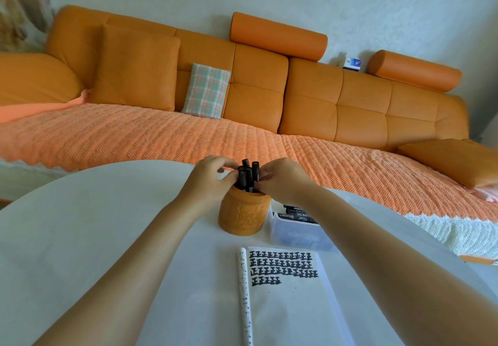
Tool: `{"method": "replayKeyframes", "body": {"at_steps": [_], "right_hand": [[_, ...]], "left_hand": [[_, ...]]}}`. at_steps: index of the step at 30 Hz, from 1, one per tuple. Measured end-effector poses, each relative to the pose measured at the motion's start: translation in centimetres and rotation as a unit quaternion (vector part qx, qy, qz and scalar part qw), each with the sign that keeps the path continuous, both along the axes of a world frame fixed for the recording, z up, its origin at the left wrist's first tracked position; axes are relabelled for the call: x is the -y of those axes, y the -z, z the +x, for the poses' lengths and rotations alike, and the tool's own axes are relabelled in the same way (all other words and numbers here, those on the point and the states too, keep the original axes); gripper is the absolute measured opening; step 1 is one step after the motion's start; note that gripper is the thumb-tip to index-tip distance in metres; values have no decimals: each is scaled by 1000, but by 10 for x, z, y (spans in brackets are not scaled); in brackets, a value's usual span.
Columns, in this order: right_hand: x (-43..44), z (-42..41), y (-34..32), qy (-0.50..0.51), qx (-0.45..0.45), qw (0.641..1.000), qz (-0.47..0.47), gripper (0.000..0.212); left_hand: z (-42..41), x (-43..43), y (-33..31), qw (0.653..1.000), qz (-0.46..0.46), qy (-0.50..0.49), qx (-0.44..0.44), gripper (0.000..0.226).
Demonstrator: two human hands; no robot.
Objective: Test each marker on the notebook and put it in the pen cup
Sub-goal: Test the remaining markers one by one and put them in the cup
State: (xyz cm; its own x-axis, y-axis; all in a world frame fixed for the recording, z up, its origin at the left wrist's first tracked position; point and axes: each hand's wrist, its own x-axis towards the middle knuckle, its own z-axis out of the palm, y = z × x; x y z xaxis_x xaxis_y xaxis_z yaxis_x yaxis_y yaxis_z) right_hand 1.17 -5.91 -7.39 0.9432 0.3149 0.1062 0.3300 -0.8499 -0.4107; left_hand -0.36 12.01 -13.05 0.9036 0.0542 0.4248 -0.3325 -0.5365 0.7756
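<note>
Standing in the pen cup (244, 216), markers (249, 175) sit pinched: left hand (207, 181) at nine o'clock, right hand (283, 181) at three.

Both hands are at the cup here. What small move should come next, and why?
Likely release the markers in the cup and send the right hand to the box for another. The left hand and right both hold the bunch upright in the cup, the box holds more markers, and the notebook has blank room below its marks.
</note>
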Motion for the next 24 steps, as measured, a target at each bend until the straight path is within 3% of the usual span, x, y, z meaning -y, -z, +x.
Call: {"method": "replayKeyframes", "body": {"at_steps": [4,7,9,11,15,20,24], "right_hand": [[-4,-2,-2,-35,4,998,-59,26],[7,3,-4,-19,25,999,29,22],[26,10,-2,18,41,999,21,25],[49,16,4,46,25,997,-53,35],[84,21,25,55,-61,976,-201,48],[85,16,32,20,-123,985,-123,26],[78,23,36,8,-136,975,-177,28]], "left_hand": [[-1,12,1,989,-100,76,-79,39],[-2,19,-1,972,-158,133,-114,58],[-1,21,-2,976,-125,137,-114,69],[0,21,-1,990,-39,99,-88,74],[3,22,1,997,51,60,13,50],[5,27,-2,993,74,62,69,28],[5,27,-2,988,116,68,74,33]]}}
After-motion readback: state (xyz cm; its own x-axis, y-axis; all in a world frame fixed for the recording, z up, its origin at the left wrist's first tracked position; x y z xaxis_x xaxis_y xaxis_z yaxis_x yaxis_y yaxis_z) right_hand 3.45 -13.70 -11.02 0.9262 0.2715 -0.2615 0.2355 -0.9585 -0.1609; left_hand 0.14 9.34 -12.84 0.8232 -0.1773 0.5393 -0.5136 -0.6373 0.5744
